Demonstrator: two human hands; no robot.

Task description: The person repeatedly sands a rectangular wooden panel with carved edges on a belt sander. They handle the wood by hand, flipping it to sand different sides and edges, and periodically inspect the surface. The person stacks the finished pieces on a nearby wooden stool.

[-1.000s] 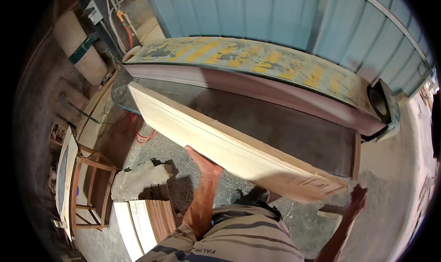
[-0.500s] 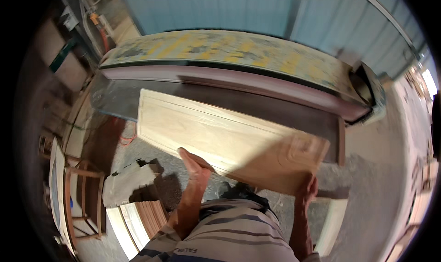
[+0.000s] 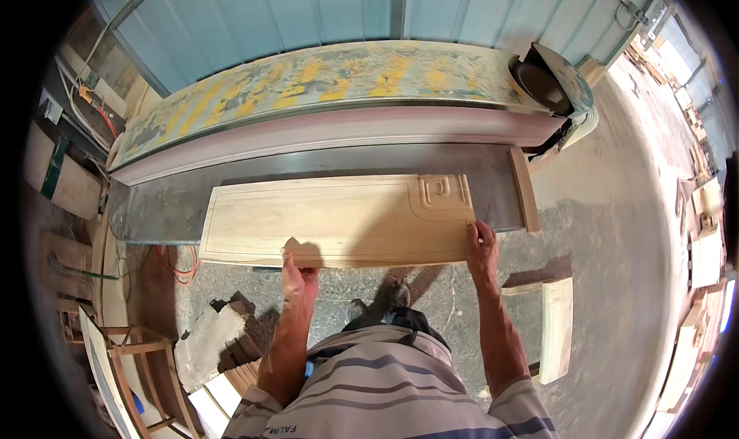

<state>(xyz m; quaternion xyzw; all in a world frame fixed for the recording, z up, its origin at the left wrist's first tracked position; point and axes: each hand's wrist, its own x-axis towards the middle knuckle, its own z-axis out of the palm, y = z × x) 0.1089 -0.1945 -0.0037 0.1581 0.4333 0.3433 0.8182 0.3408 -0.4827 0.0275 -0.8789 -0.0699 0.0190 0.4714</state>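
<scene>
A long pale wooden panel (image 3: 331,216), with a grooved border and a carved corner at its right end, lies level in front of me. My left hand (image 3: 299,279) grips its near edge left of the middle, thumb on top and fingers hidden beneath. At the right end my right hand (image 3: 482,248) is closed on the panel's corner area. The far part of the panel is over the dark metal table (image 3: 162,212) of a long belt sander; whether it rests there I cannot tell. Behind it stands the pinkish sanding belt (image 3: 331,131), apart from the panel.
A worn yellow-striped cover (image 3: 308,85) tops the sander, with a round roller (image 3: 543,85) at its right end. A wooden strip (image 3: 525,189) edges the table. Pale boards (image 3: 219,400) are stacked at lower left beside a wooden frame (image 3: 146,362). Another carved piece (image 3: 556,330) stands at right.
The panel has turned from slanting down to the right to nearly level, its right end raised toward the table. Both hands keep their hold. My view has shifted too.
</scene>
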